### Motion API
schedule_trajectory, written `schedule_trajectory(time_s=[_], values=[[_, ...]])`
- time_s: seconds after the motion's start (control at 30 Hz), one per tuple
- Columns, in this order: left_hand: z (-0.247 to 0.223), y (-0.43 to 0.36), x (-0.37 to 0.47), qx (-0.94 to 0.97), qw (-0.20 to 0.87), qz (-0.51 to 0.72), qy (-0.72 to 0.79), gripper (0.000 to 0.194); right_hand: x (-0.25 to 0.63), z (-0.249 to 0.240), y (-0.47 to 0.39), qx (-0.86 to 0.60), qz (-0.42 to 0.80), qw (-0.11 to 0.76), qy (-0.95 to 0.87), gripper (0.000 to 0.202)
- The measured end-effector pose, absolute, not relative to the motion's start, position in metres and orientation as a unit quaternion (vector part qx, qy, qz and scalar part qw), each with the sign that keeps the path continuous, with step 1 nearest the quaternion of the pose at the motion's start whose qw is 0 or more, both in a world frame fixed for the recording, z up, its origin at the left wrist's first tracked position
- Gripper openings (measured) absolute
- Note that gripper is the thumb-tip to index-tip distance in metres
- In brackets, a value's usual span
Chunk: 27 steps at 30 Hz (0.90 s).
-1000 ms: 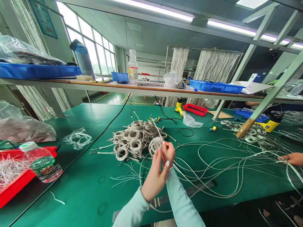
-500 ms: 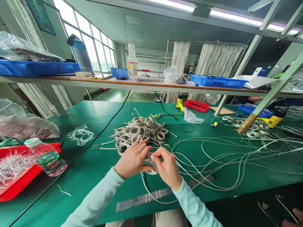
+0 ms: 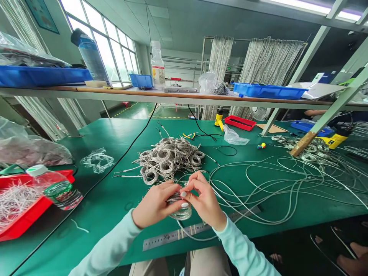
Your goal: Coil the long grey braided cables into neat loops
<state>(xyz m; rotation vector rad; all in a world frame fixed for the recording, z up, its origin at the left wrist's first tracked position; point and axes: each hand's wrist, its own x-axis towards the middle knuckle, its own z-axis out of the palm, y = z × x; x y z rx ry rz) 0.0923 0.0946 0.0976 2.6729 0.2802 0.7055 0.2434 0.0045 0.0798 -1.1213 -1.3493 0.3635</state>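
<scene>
A small coil of silvery cable [image 3: 181, 213] is held between my two hands, just in front of me. My left hand [image 3: 158, 201] is closed round its left side, thumb across the front. The fingers of my right hand [image 3: 202, 197] pinch at the coil's upper right, and their tips meet my left fingertips; what exactly they pinch is too small to tell. From the coil a loose length of cable [image 3: 188, 235] loops down over the steel ruler [image 3: 161, 240]. Just beyond my hands lies a heap of coiled cables [image 3: 168, 159] with stripped ends.
Loose cables [image 3: 273, 218] sprawl over the green table [image 3: 109, 214] to the right. At left are a water bottle [image 3: 59, 191] and a red tray [image 3: 56, 209] of white strips. A black cord [image 3: 115, 168] crosses the table. The shelf [image 3: 178, 98] spans the back.
My left fingers, stretched out over the coil before, have curled round it. Both hands' fingertips have come together, and more of the coil's lower edge shows. The view has shifted slightly.
</scene>
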Motion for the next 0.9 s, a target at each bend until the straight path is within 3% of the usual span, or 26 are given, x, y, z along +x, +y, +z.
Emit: schedule_trajectory(time_s=[0.17,0.33,0.43,0.63,0.9], values=[[0.105,0.085,0.087,0.930,0.240,0.260,0.104,0.024,0.235,0.079,0.001,-0.440,0.305,0.658,-0.530,0.030],[0.105,0.075,0.079,0.923,0.278,0.235,0.124,0.020,0.241,0.084,-0.011,-0.430,0.312,0.618,-0.579,0.023],[0.105,0.072,0.074,0.928,0.276,0.219,0.123,0.018,0.255,0.093,-0.018,-0.433,0.229,0.546,-0.680,0.017],[0.110,0.067,0.071,0.928,0.303,0.193,0.101,0.018,0.271,0.111,-0.025,-0.399,-0.110,0.359,-0.837,0.010],[0.110,0.064,0.071,0.866,0.470,0.140,0.098,0.025,0.278,0.121,-0.027,-0.283,-0.269,0.327,-0.861,0.016]])
